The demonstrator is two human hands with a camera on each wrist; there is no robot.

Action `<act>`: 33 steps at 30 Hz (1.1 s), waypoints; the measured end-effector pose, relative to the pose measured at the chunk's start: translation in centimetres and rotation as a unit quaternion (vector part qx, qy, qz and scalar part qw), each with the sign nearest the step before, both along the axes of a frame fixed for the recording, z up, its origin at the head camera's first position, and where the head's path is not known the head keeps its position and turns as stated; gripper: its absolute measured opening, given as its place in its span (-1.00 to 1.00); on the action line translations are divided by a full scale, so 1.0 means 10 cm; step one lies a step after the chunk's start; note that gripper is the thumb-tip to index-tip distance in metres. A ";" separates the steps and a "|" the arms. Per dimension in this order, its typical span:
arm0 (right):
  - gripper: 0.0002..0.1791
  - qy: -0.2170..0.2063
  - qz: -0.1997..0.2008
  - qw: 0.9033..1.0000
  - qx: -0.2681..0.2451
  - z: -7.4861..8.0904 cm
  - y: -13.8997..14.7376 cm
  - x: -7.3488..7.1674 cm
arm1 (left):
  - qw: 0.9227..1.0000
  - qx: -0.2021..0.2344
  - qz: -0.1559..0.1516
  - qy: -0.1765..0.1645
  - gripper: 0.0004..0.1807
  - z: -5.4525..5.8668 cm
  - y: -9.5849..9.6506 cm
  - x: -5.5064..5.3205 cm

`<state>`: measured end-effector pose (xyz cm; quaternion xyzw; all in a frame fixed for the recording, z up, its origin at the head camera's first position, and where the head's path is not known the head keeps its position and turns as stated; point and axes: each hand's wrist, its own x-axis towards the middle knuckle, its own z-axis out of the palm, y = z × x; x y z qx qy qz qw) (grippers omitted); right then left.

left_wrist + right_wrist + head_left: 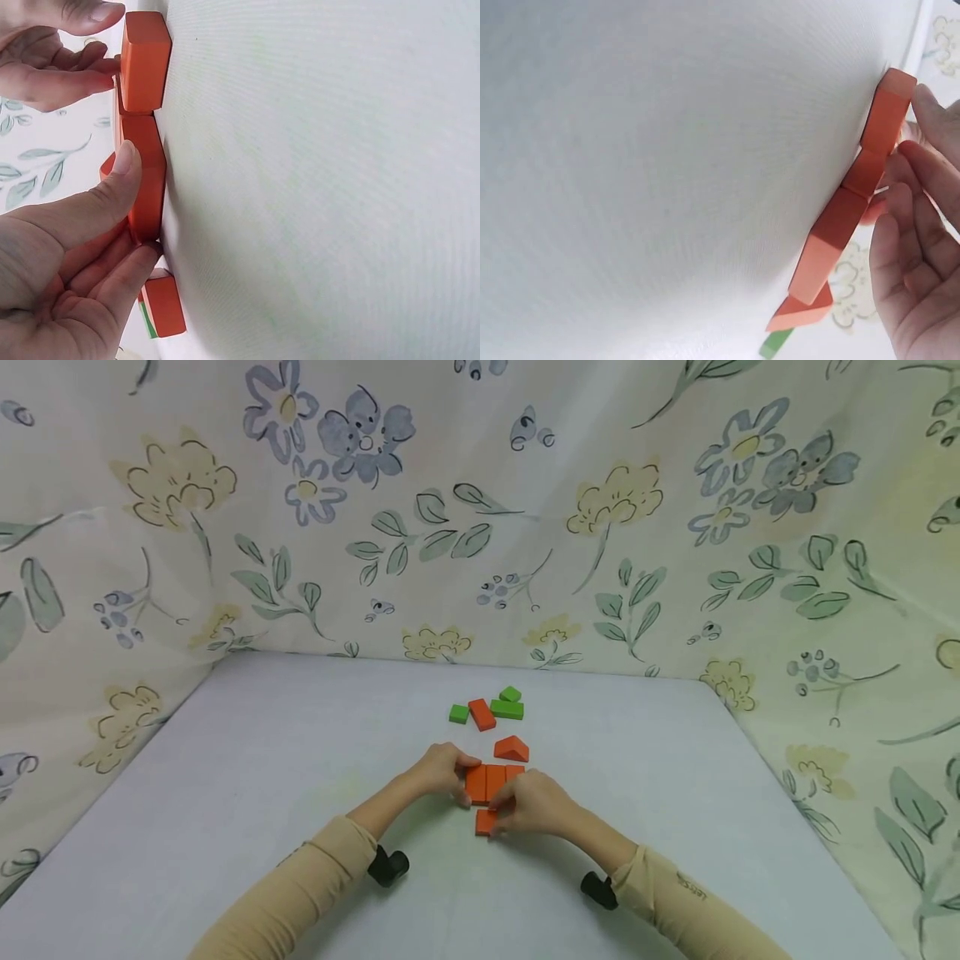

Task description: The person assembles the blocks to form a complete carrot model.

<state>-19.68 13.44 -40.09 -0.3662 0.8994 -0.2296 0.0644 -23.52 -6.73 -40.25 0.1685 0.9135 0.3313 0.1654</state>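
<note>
Three orange-red blocks lie side by side in a row on the table in the head view. My left hand (447,768) grips the leftmost orange block (476,785), its thumb on the near end and fingers at the far end. In front of the row lies a smaller-looking orange block (485,822). My right hand (536,803) pinches this front block between thumb and index finger; the left wrist view shows the front block (146,64) beside those fingertips. The right hand partly hides the row's right end.
Behind the row sits an orange wedge-shaped block (512,748). Farther back lie a red rectangular block (482,714), a small green block (459,714), a long green block (507,709) and a pointed green block (511,693). A floral curtain (450,527) borders the white table (300,760).
</note>
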 end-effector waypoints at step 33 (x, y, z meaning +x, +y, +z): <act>-0.78 0.023 0.001 1.000 0.001 -0.01 -0.04 -0.04 | 1.000 0.006 -0.010 0.014 -0.33 -0.04 -0.01 0.01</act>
